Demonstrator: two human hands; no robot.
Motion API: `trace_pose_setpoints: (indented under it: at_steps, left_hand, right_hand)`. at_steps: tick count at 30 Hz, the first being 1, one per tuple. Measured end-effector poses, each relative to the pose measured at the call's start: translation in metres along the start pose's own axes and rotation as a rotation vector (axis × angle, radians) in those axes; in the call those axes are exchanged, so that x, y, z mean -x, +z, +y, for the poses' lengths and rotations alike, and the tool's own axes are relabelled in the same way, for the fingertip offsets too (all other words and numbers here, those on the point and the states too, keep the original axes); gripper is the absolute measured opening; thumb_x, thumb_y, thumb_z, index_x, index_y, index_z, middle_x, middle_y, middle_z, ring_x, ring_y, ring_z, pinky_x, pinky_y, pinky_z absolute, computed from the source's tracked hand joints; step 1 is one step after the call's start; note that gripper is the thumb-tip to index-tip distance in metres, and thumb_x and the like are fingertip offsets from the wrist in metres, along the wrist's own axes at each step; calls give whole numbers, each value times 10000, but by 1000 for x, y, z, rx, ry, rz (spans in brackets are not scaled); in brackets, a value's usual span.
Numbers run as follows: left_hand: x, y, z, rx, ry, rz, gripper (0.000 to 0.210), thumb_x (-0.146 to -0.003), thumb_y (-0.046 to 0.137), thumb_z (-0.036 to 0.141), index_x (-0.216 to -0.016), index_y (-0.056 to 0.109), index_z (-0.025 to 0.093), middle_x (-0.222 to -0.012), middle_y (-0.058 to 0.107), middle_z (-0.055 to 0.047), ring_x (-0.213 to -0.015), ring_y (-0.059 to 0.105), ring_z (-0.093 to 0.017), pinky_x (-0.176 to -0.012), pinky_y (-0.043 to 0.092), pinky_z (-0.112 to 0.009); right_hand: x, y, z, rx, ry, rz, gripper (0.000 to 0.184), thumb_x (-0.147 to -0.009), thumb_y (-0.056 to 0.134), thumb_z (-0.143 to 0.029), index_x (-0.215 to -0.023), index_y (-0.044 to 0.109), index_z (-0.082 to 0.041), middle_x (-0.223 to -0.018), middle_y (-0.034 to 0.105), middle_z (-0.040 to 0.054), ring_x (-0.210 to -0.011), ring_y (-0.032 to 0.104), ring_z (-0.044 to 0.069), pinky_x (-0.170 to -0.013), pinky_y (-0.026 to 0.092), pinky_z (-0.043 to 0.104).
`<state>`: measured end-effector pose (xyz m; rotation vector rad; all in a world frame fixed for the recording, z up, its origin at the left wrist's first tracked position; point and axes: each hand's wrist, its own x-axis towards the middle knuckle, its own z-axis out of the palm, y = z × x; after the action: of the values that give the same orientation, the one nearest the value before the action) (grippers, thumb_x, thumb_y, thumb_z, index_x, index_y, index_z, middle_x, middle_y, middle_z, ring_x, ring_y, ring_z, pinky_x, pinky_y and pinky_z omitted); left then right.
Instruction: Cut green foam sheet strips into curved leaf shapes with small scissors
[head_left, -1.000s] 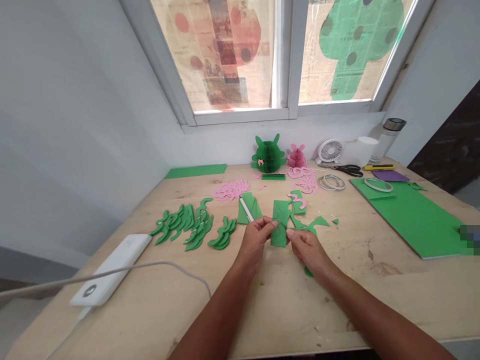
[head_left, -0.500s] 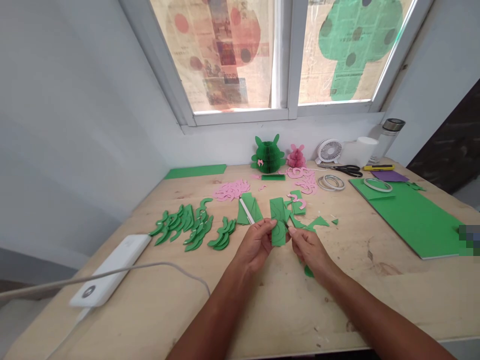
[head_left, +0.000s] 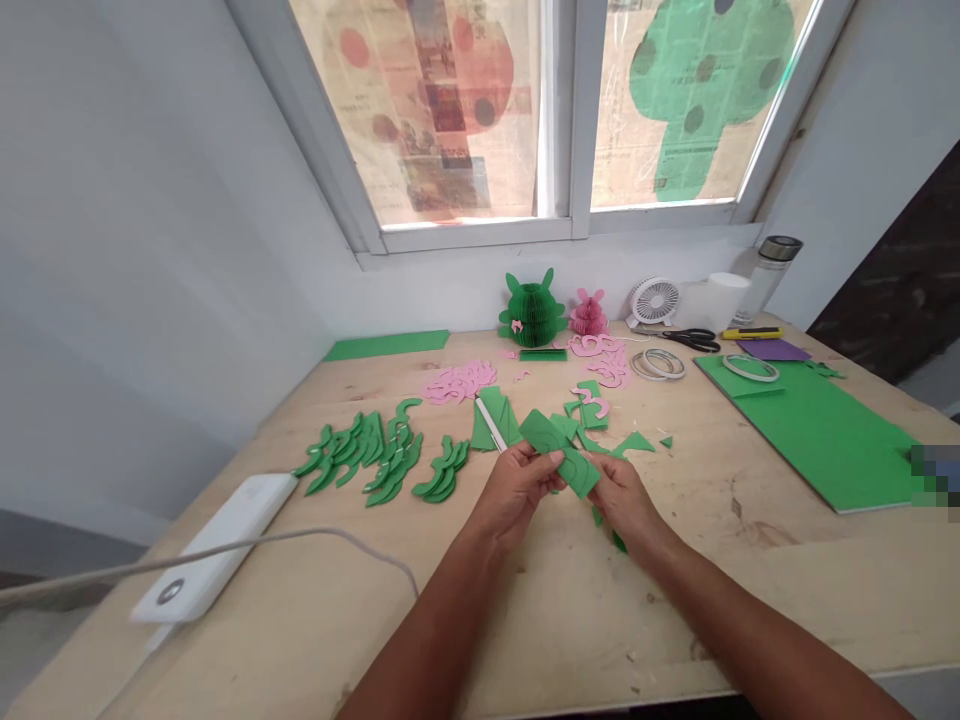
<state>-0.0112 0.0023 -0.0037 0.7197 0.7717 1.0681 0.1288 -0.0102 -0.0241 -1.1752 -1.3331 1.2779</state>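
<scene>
Pinched in the left hand (head_left: 523,482), between both hands: lined green card (head_left: 571,463), slanting lengthwise from beyond the left hand down to the right hand (head_left: 619,497); impossible to tell whether gripped there.

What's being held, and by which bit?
Green paper: the left hand pinches its left edge. The right hand is at its right end, but I can't tell if it grips.
</scene>
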Motion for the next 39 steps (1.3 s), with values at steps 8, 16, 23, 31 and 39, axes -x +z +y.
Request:
trace_pose_setpoints:
  at_steps: [8,16,23,31,39]
  left_hand:
    - [0,1,-1,-37,45,48,202,-592,755,257,-703,642,132,-624,600,-15,-523,491,-89,-551,384,-240]
    - [0,6,-2,-186,94,80,231,-593,735,307,-695,629,129,-559,567,0,-491,471,-90,-534,372,-239]
    - [0,5,-2,-115,97,62,263,-690,628,395,-636,562,147,-579,572,-20,-537,506,-120,-541,388,-244]
    - [1,4,0,-277,128,104,300,-656,681,380,-526,578,131,-517,524,-9,-478,436,-88,-487,348,-231]
    - [1,4,0,-159,67,72,229,-605,735,298,-588,578,132,-498,542,0,-461,461,-85,-467,350,-219]
  right_hand:
    - [0,-1,2,29,-33,-18,366,-796,484,-477,-584,474,-178,-495,256,-61,-459,210,91,-428,176,230]
    - [0,-1,1,51,-52,2,420,-814,443,-508,-558,470,-177,-486,281,-52,-458,238,95,-423,200,226]
    - [-1,-1,3,61,-48,22,463,-812,419,-553,-567,511,-171,-443,283,-58,-412,238,91,-393,198,223]
    - [0,-2,-2,73,-86,30,492,-818,400,-567,-597,571,-162,-450,357,-35,-434,282,107,-424,244,239]
    - [3,-2,-7,54,-91,-6,463,-852,407,-501,-601,580,-154,-454,288,-51,-439,236,101,-430,207,241]
